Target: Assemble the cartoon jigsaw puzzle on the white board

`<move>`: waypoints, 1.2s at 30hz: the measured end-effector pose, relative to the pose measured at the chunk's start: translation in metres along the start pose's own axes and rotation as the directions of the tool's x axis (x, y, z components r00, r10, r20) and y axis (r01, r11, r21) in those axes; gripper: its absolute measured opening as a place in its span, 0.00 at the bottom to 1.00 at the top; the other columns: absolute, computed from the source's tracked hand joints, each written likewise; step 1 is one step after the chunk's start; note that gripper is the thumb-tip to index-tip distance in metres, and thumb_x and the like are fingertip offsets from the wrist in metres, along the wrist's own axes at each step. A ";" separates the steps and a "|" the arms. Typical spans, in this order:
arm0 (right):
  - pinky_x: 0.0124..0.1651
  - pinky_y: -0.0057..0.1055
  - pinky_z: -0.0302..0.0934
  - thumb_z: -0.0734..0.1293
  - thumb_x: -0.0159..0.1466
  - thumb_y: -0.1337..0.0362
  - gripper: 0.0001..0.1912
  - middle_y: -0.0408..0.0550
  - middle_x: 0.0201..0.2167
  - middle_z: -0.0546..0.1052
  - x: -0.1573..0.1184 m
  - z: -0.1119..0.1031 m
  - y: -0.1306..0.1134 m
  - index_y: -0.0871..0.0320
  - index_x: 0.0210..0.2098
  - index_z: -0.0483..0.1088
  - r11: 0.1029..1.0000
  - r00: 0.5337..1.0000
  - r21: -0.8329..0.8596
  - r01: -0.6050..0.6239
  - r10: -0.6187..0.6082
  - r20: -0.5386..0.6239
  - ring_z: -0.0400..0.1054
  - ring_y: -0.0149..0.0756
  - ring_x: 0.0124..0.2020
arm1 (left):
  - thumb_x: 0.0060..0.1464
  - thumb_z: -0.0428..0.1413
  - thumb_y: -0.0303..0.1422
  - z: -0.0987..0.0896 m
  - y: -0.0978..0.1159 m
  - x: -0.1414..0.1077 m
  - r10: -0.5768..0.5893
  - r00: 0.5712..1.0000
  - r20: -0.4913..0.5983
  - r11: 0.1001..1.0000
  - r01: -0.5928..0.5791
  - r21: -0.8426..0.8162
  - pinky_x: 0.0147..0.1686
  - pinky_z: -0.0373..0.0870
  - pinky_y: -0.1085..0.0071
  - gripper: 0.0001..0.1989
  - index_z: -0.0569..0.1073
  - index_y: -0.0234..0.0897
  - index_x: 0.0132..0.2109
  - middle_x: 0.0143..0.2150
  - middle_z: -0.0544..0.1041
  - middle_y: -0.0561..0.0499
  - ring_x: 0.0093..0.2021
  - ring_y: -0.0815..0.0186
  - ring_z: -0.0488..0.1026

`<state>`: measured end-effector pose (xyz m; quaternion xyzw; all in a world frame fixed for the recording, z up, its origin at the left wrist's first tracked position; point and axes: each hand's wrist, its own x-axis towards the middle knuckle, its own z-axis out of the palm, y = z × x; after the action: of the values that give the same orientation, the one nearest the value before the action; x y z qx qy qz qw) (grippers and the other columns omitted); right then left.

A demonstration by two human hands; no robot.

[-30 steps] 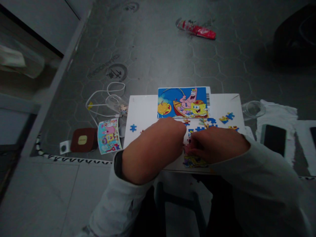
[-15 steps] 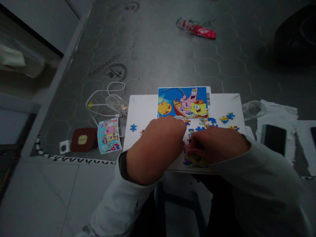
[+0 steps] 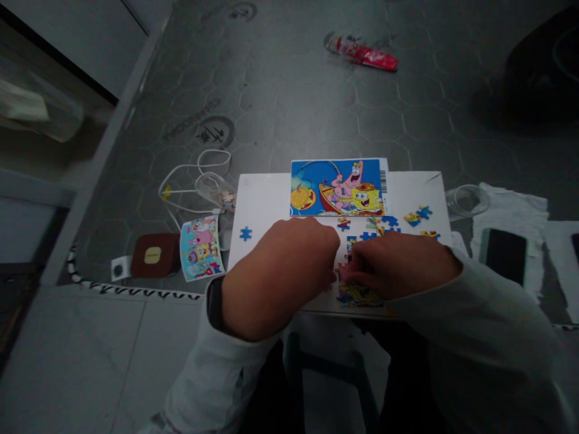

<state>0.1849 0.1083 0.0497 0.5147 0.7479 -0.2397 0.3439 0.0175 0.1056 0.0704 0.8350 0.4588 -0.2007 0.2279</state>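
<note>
White tabletop (image 3: 260,196) | picture card (image 3: 337,188), loose pieces (image 3: 424,212) | right hand (image 3: 398,265) part-covers puzzle (image 3: 357,295), left hand (image 3: 284,274) beside | grips unclear

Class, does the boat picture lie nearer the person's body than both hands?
No: the boat picture lies beyond the left hand and right hand, at the white surface's far edge.

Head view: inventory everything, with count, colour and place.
Tabletop: one, white, centre
Picture card: one, mainly blue, far edge
Puzzle pieces: several, multicoloured, tabletop
Puzzle patch: one, partly yellow, near edge
Small card: one, pale blue, left
Box: one, brown, left
Cable: one, white, left
Containers: at least two, transparent, either side
Phone: one, dark, right
Papers: several, white, right
Wrapper: one, red, floor
Rounded object: one, dark, upper right
Stool: one, blue-green, below
Sleeves: two, pale, bottom
Hands: two, bare, over tabletop
</note>
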 end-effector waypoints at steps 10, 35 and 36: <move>0.45 0.45 0.70 0.68 0.75 0.53 0.16 0.61 0.48 0.88 -0.003 -0.002 -0.002 0.53 0.51 0.85 1.000 1.000 0.011 -0.008 0.008 -0.001 0.83 0.59 0.51 | 0.73 0.52 0.29 0.001 -0.004 0.000 0.056 0.998 0.032 0.998 -0.056 0.001 0.38 0.74 0.56 0.17 0.88 0.40 0.46 0.40 0.88 0.41 0.41 0.47 0.86; 0.36 0.36 0.57 0.68 0.75 0.49 0.14 0.45 0.42 0.89 -0.008 -0.011 -0.001 0.40 0.50 0.87 0.990 0.961 0.064 0.128 -0.107 -0.257 0.81 0.43 0.39 | 0.72 0.55 0.34 -0.009 -0.025 -0.015 -0.075 0.989 -0.128 0.997 0.074 -0.015 0.35 0.61 0.63 0.12 0.85 0.43 0.48 0.40 0.88 0.46 0.38 0.55 0.82; 0.37 0.36 0.58 0.68 0.75 0.50 0.15 0.45 0.43 0.89 -0.008 -0.012 -0.001 0.40 0.50 0.87 0.989 0.959 0.071 0.128 -0.105 -0.264 0.81 0.43 0.40 | 0.72 0.56 0.36 -0.010 -0.025 -0.014 -0.079 0.992 -0.099 0.997 0.078 -0.016 0.35 0.61 0.63 0.12 0.85 0.43 0.48 0.40 0.88 0.46 0.38 0.54 0.82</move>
<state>0.1828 0.1116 0.0638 0.5112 0.8042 -0.2229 0.2055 -0.0102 0.1137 0.0816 0.8239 0.5033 -0.1647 0.2019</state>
